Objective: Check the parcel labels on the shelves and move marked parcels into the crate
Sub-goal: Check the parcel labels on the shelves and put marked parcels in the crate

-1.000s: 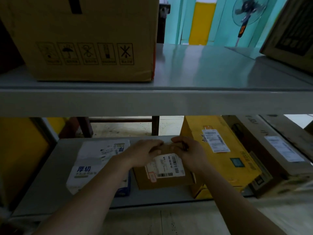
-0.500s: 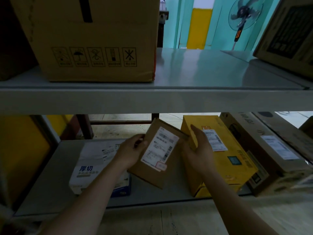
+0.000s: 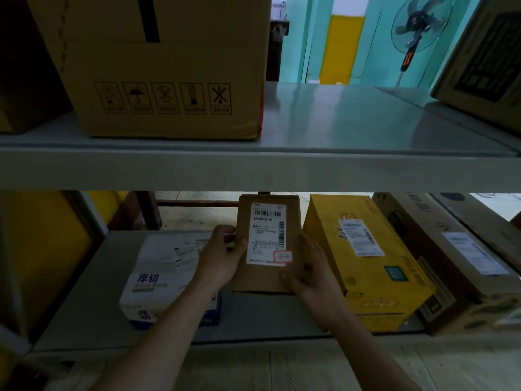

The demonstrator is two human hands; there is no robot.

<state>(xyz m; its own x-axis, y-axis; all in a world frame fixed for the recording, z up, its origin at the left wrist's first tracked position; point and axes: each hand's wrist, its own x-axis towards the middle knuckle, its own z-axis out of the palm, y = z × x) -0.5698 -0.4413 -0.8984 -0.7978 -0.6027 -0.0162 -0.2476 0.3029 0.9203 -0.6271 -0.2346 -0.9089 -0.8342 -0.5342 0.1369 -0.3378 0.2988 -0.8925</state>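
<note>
Two grey metal shelves crossed the view. The upper shelf (image 3: 324, 128) carried a big cardboard carton (image 3: 158, 66) with handling symbols at left and a dark-printed box (image 3: 485, 60) at far right; bare steel lay between them. A standing fan (image 3: 420, 21) showed behind, against a teal wall.

The lower shelf (image 3: 93, 300) held, left to right, a white packet (image 3: 158, 277) with blue characters, a yellow box (image 3: 363, 258) with a white label, and a long brown box (image 3: 451, 258), also labelled. The yellow and brown boxes sat touching side by side.

The small brown parcel (image 3: 266, 244) was held up over the lower shelf, in the gap between the white packet and the yellow box. Its long axis ran near upright, top edge close under the lip of the upper shelf, labelled face toward the camera. The white shipping label (image 3: 267, 234) read upright, barcode at top, with a red-outlined mark (image 3: 282, 256) at its lower right corner; the writing inside looked too blurred to read.

The left hand (image 3: 222, 256) gripped the parcel's left edge, thumb on the front face beside the label, fingers curled round behind. The right hand (image 3: 313, 275) held the lower right side, thumb laid across the front near the bottom corner, fingers up along the right edge.

Bare shelf lay below the parcel toward the front edge. The parcel's right edge stood just beside the yellow box.
</note>
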